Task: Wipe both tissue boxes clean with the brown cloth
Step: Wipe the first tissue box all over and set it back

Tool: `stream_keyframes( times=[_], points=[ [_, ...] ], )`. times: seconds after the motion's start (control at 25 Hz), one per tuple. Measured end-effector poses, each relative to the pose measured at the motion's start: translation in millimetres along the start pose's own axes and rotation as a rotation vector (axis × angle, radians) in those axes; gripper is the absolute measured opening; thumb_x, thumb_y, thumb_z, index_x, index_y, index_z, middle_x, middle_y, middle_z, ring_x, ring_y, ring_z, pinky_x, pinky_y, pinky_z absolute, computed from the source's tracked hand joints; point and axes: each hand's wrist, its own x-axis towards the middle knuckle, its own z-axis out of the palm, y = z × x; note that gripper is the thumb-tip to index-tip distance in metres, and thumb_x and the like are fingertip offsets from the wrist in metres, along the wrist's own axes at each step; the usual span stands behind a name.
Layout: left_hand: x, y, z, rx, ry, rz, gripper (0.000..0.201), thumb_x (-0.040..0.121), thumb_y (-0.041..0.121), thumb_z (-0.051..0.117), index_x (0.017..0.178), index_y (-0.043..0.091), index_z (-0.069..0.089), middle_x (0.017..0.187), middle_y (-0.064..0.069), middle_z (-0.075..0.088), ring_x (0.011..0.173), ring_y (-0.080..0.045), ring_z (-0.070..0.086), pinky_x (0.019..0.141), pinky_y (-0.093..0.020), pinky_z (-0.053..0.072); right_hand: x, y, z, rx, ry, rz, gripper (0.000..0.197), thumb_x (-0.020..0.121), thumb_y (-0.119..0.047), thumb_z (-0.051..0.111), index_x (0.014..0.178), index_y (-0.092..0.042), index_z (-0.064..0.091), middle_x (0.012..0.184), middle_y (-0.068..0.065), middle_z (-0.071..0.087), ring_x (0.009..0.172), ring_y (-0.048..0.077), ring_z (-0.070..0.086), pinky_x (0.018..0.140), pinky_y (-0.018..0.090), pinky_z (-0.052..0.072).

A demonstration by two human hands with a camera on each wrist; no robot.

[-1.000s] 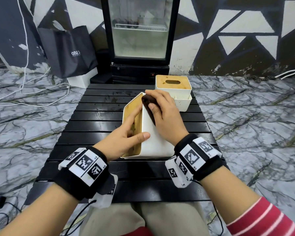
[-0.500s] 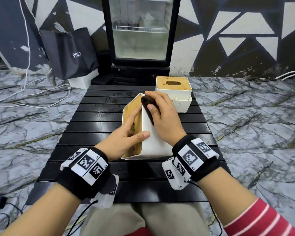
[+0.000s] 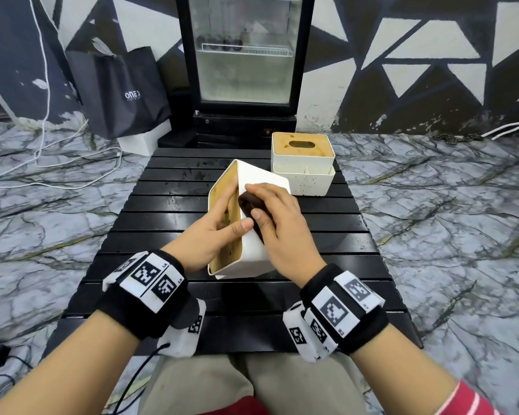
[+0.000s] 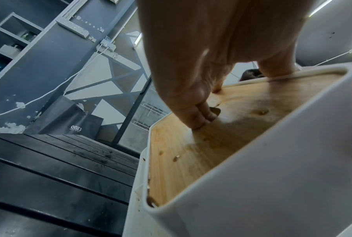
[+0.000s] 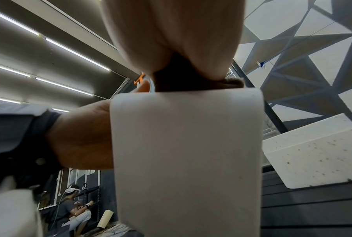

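Observation:
A white tissue box (image 3: 253, 253) with a stained wooden lid (image 4: 211, 144) stands tipped on its side on the black slatted table (image 3: 150, 235). My left hand (image 3: 219, 226) grips it, fingers (image 4: 199, 117) in the lid's slot and thumb over the top edge. My right hand (image 3: 273, 217) presses the brown cloth (image 3: 249, 203) against the box's white upper side (image 5: 187, 144). The cloth (image 5: 183, 80) shows dark under my right palm. A second white tissue box (image 3: 301, 151) with a wooden lid sits upright at the table's far right.
A glass-door fridge (image 3: 243, 55) stands behind the table, with a black shopping bag (image 3: 123, 94) to its left. White cables (image 3: 42, 121) lie on the marble floor. The second box's speckled side (image 5: 313, 157) is close on the right of the tipped box.
My right hand has slid the cloth along the box's upper side, from its far end toward me. The left hand keeps the same hold on the box.

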Motion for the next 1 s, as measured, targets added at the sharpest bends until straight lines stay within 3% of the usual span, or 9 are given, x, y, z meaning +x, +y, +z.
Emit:
stream_keyframes(
  times=[0.08, 0.16, 0.28, 0.44, 0.64, 0.76, 0.88, 1.0],
  points=[
    [0.8, 0.0, 0.7, -0.021, -0.006, 0.003, 0.082, 0.066, 0.068, 0.065, 0.130, 0.061, 0.015, 0.140, 0.027, 0.036, 0.127, 0.011, 0.038, 0.100, -0.007, 0.035, -6.5, -1.3, -1.2, 0.015, -0.008, 0.013, 0.039, 0.090, -0.021, 0.041, 0.127, -0.015, 0.050, 0.128, 0.003, 0.049, 0.115, 0.008, 0.035, 0.099, 0.007, 0.020],
    [1.7, -2.0, -0.6, -0.026, 0.003, -0.006, 0.077, 0.069, 0.063, 0.065, 0.128, 0.063, 0.015, 0.141, 0.022, 0.038, 0.127, 0.007, 0.040, 0.105, -0.012, 0.034, -12.9, -2.9, -2.7, 0.032, -0.025, 0.032, 0.039, 0.091, -0.023, 0.039, 0.128, -0.016, 0.049, 0.130, 0.001, 0.048, 0.117, 0.004, 0.032, 0.100, 0.004, 0.018],
    [2.6, -3.0, -3.0, -0.001, 0.005, -0.008, 0.081, 0.062, 0.075, 0.062, 0.126, 0.069, 0.013, 0.147, 0.013, 0.035, 0.131, -0.002, 0.039, 0.107, -0.020, 0.032, -23.2, -4.4, -3.0, 0.052, -0.035, 0.043, 0.040, 0.092, -0.023, 0.036, 0.130, -0.016, 0.047, 0.131, -0.001, 0.046, 0.120, 0.004, 0.031, 0.101, 0.003, 0.016],
    [2.0, -2.3, -1.2, -0.037, -0.001, 0.023, 0.090, 0.064, 0.070, 0.064, 0.135, 0.055, 0.009, 0.150, 0.007, 0.031, 0.128, 0.005, 0.039, 0.091, -0.003, 0.036, -31.8, -1.4, -4.1, 0.029, -0.026, 0.053, 0.041, 0.093, -0.022, 0.035, 0.132, -0.016, 0.045, 0.133, 0.000, 0.044, 0.122, 0.006, 0.031, 0.102, 0.004, 0.015],
    [4.8, -2.6, -2.8, -0.026, 0.025, 0.010, 0.091, 0.068, 0.065, 0.063, 0.138, 0.051, 0.007, 0.149, 0.004, 0.033, 0.121, 0.012, 0.042, 0.089, 0.000, 0.037, -22.6, -3.8, 0.2, -0.004, 0.015, 0.090, 0.042, 0.091, -0.022, 0.034, 0.130, -0.013, 0.046, 0.132, 0.003, 0.045, 0.120, 0.009, 0.031, 0.098, -0.001, 0.012],
    [2.8, -1.9, -3.4, -0.042, 0.019, 0.013, 0.088, 0.070, 0.063, 0.064, 0.137, 0.050, 0.008, 0.144, 0.001, 0.039, 0.110, 0.014, 0.050, 0.084, -0.001, 0.039, -28.7, -5.6, 3.6, -0.024, -0.004, 0.040, 0.040, 0.093, -0.021, 0.035, 0.131, -0.013, 0.045, 0.132, 0.004, 0.045, 0.121, 0.009, 0.030, 0.101, 0.003, 0.013],
    [1.9, -3.7, -5.4, -0.036, 0.055, -0.019, 0.080, 0.083, 0.040, 0.061, 0.141, 0.048, 0.006, 0.144, 0.002, 0.041, 0.105, 0.013, 0.054, 0.084, -0.003, 0.042, -31.6, 6.6, -4.6, -0.042, -0.005, 0.031, 0.041, 0.094, -0.026, 0.032, 0.130, -0.015, 0.046, 0.132, 0.003, 0.046, 0.119, 0.007, 0.031, 0.101, 0.003, 0.015],
    [3.6, -1.3, -3.6, -0.028, 0.046, -0.036, 0.079, 0.083, 0.033, 0.057, 0.141, 0.048, 0.005, 0.140, 0.012, 0.041, 0.105, 0.014, 0.054, 0.081, -0.002, 0.042, -21.0, 14.2, -11.2, -0.079, 0.007, 0.122, 0.044, 0.090, -0.025, 0.031, 0.130, -0.014, 0.046, 0.132, 0.004, 0.045, 0.122, 0.015, 0.034, 0.100, 0.008, 0.017]
  ],
)
